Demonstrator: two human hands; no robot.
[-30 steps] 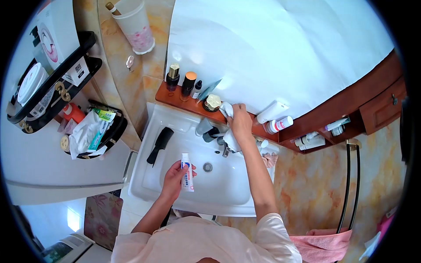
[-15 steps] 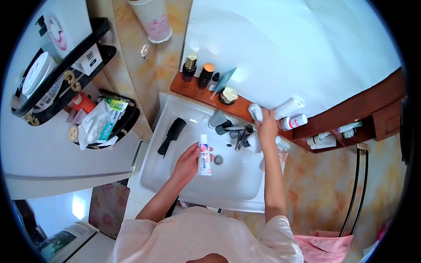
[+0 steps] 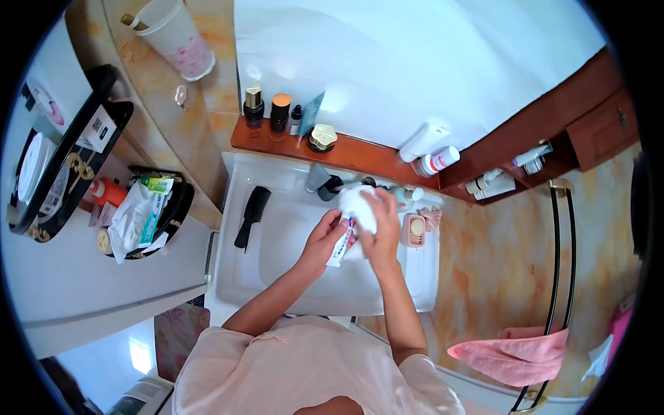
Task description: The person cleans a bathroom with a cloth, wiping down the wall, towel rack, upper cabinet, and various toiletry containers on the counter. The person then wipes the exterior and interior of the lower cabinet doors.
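Over the sink (image 3: 238,280), my left hand (image 3: 323,238) is closed round a white squeeze tube (image 3: 337,252) with blue and red print. Its flat end points down towards me. A crumpled white cloth (image 3: 357,206) is in the fingers of my right hand (image 3: 382,225), up against the tube's cap end, which it hides. Behind the cloth, the tap is mostly covered. To the left, a black comb (image 3: 253,216) lies in the sink.
A wooden shelf (image 3: 360,160) behind the sink carries several bottles, a jar (image 3: 322,137) and a white tube (image 3: 423,142). At the sink's right corner sits a pink soap dish (image 3: 413,230). A pink towel (image 3: 515,355) hangs at right; a black rack (image 3: 181,207) is on the left.
My right hand has brought the white cloth from the shelf down to the tube. The tube has tilted, and my left hand has shifted slightly. The whole view has also shifted.
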